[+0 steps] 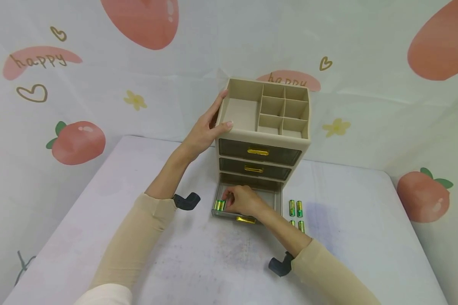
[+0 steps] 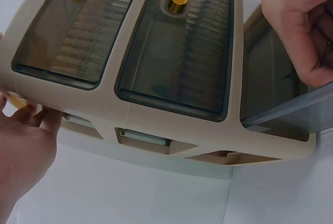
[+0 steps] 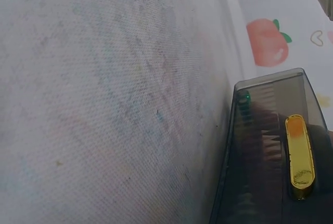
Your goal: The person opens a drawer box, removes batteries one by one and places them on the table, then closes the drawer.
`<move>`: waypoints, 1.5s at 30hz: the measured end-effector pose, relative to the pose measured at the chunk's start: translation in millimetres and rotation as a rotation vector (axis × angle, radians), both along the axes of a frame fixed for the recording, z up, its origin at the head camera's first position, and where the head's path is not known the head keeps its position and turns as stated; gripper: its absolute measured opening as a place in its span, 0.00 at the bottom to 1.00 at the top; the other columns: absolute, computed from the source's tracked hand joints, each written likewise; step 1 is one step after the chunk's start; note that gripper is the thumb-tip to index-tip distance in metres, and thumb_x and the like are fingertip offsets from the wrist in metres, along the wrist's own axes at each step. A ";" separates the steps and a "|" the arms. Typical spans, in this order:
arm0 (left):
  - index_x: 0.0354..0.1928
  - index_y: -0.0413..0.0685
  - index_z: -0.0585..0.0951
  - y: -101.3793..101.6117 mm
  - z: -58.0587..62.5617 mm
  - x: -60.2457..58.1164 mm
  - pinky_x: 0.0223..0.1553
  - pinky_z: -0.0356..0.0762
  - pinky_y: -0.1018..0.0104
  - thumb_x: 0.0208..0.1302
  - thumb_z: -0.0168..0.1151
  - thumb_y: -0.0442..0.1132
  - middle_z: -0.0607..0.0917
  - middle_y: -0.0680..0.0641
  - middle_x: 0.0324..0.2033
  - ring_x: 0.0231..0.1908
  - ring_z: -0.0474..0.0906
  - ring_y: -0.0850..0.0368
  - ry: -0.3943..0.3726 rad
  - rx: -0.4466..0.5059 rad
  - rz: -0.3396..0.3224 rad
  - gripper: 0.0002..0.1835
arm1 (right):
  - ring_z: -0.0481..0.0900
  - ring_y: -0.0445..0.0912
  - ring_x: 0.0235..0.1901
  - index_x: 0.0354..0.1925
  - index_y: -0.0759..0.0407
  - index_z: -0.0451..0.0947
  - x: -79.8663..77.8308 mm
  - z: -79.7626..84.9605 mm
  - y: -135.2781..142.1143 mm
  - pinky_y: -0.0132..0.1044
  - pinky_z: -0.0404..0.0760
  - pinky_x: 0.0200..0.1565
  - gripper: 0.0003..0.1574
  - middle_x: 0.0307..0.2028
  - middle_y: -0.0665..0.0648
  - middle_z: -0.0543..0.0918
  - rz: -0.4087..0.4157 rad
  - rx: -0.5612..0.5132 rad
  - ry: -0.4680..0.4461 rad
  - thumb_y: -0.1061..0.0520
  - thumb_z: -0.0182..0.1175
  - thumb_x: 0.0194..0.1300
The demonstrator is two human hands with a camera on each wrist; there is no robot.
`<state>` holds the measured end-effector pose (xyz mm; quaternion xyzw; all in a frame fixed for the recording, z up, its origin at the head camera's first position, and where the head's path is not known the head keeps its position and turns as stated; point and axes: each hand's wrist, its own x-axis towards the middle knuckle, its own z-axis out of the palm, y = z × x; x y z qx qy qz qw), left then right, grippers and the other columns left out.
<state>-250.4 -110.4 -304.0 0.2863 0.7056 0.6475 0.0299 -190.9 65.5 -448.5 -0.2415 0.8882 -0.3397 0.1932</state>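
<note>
A beige desktop drawer organizer (image 1: pixel 263 135) stands at the back of the table, its bottom drawer (image 1: pixel 269 199) pulled out. My left hand (image 1: pixel 203 133) grips its upper left side, thumb over the top rim; in the left wrist view the left hand (image 2: pixel 23 146) has its fingers bent at the side wall. Inside the open drawer, my right hand (image 1: pixel 246 201) reaches down with curled fingers, beside upright green-and-gold batteries (image 1: pixel 219 205) in the front left corner. The fingertips are partly hidden, and I cannot tell whether they pinch a battery.
More green-and-gold batteries (image 1: pixel 295 208) lie on the table right of the drawer, some partly behind the right forearm. Two dark drawers with gold handles (image 1: pixel 258 151) are closed above. The organizer's top has several compartments (image 1: pixel 284 108). A patterned cloth (image 1: pixel 168 76) hangs behind.
</note>
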 end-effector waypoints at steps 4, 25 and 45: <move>0.80 0.51 0.43 -0.1 -1.0 -1.0 0.71 0.53 0.54 0.72 0.53 0.34 0.42 0.50 0.79 0.75 0.46 0.48 0.004 0.016 -0.011 0.42 | 0.77 0.38 0.24 0.36 0.56 0.80 -0.4 -1.1 -1.6 0.32 0.77 0.34 0.14 0.22 0.44 0.80 -0.005 0.021 0.008 0.61 0.76 0.53; 0.80 0.49 0.41 0.2 -1.8 -2.2 0.73 0.46 0.57 0.73 0.52 0.34 0.40 0.50 0.79 0.77 0.38 0.52 0.008 0.020 -0.027 0.42 | 0.78 0.37 0.23 0.35 0.57 0.81 -0.6 -3.7 -1.7 0.31 0.77 0.31 0.15 0.21 0.44 0.81 -0.040 -0.008 0.049 0.58 0.77 0.52; 0.80 0.50 0.42 0.7 -0.8 -1.4 0.72 0.49 0.55 0.73 0.52 0.35 0.40 0.50 0.79 0.77 0.40 0.50 0.001 0.015 -0.016 0.42 | 0.76 0.37 0.22 0.36 0.57 0.80 -1.1 -1.6 -6.1 0.30 0.76 0.31 0.15 0.21 0.44 0.80 0.005 0.036 0.059 0.59 0.76 0.53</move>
